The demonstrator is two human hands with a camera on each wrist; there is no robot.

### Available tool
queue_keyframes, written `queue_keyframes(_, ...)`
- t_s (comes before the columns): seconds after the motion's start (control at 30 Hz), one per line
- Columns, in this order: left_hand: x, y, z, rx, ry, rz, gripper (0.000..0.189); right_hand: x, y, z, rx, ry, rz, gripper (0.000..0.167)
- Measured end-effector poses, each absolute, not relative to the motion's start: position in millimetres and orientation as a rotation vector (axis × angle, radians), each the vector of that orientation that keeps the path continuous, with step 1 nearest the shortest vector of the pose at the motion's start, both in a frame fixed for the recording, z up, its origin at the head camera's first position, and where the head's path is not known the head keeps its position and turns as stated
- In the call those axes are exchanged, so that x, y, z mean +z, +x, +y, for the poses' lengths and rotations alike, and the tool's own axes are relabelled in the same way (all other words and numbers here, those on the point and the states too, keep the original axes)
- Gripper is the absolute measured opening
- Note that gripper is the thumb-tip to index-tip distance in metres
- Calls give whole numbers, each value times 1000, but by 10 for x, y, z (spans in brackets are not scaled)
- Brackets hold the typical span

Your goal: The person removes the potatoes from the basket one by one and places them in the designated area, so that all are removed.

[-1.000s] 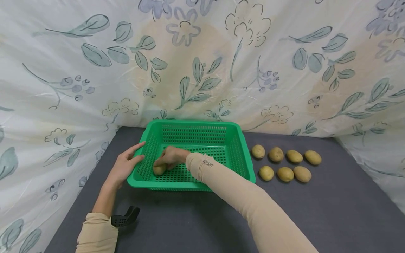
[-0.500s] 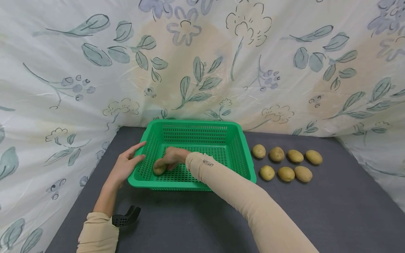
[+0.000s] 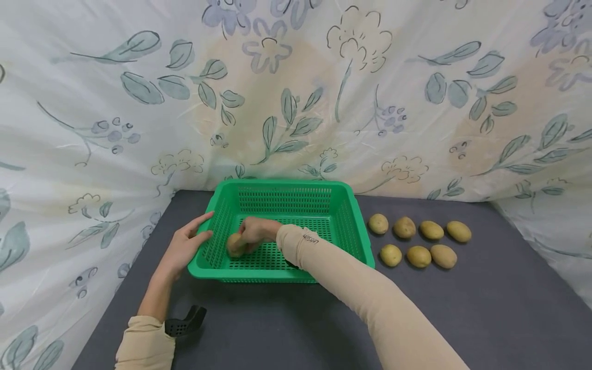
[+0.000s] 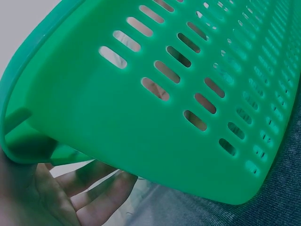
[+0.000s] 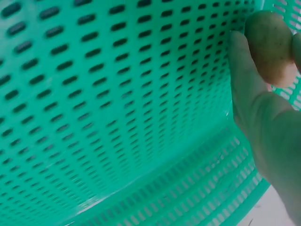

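In the head view, my left hand (image 3: 182, 251) holds the left rim of the green plastic basket (image 3: 281, 276). The left wrist view shows the fingers (image 4: 106, 197) beneath the lip of the basket (image 4: 94, 113), against its outside. My right hand (image 3: 254, 232) reaches into the basket and pinches a potato (image 3: 236, 245) low near the left wall. From the right wrist, the potato (image 5: 270, 49) sits between the digits of the right hand (image 5: 268, 117), with a fingertip along each side. Part of the basket's front right is hidden under the right sleeve.
To the right of the basket, several potatoes (image 3: 418, 256) lie in two rows on the dark grey table (image 3: 504, 298). A flower-patterned cloth (image 3: 296, 77) hangs behind and along the sides. A black wrist device (image 3: 186, 321) sticks out from the left wrist.
My right hand has drawn slightly right with the potato, and more of the potato's surface shows. My left hand stays at the rim. The head view has tilted up a little.
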State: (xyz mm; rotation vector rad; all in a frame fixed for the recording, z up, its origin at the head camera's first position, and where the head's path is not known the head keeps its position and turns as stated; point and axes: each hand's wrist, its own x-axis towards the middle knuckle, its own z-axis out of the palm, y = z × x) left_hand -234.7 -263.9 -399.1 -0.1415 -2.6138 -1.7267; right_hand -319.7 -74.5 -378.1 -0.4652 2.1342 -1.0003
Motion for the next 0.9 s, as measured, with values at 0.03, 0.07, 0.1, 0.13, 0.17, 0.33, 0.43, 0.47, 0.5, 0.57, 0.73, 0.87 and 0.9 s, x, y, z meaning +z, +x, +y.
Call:
queue_keyframes(0.03,-3994,-2348,-2636,-1729,-136,-2611,53,-3781,-3221,-710,-1049,-459,2105,37)
queue_keyframes(0.07,-3994,-2349,-2634,-1728,-134,-2610,53,-3778,-3246,-675,-1098,-445,2080,37)
queue_keyframes(0.1,-3994,-2347,-2633,-1726,-132,-2611,53,-3771,-3271,-640,-1147,-431,2060,38)
queue_keyframes(0.13,-3996,-2347,-2633,-1727,-129,-2612,54,-3764,-3297,-603,-1197,-415,2044,40)
queue_keyframes(0.17,-3997,-2347,-2633,-1725,-129,-2614,54,-3756,-3324,-566,-1246,-400,2027,40)
queue_keyframes(0.33,-3997,-2343,-2630,-1721,-135,-2618,54,-3694,-3454,-379,-1482,-356,1943,46)
queue_keyframes(0.43,-4001,-2337,-2623,-1720,-136,-2616,54,-3633,-3497,-261,-1573,-352,1901,51)
queue_keyframes(0.47,-4008,-2335,-2621,-1722,-139,-2615,54,-3615,-3506,-221,-1595,-346,1892,52)
queue_keyframes(0.5,-4014,-2333,-2620,-1725,-141,-2615,54,-3595,-3513,-180,-1613,-342,1884,53)
queue_keyframes(0.57,-4023,-2331,-2618,-1731,-143,-2613,54,-3558,-3530,-95,-1651,-321,1869,55)
queue_keyframes(0.73,-4028,-2337,-2622,-1733,-148,-2614,55,-3489,-3602,132,-1728,-272,1855,55)
queue_keyframes(0.87,-4012,-2338,-2628,-1715,-152,-2620,55,-3405,-3615,328,-1794,-264,1833,55)
queue_keyframes(0.9,-4006,-2337,-2630,-1713,-151,-2619,55,-3383,-3615,380,-1810,-270,1826,56)
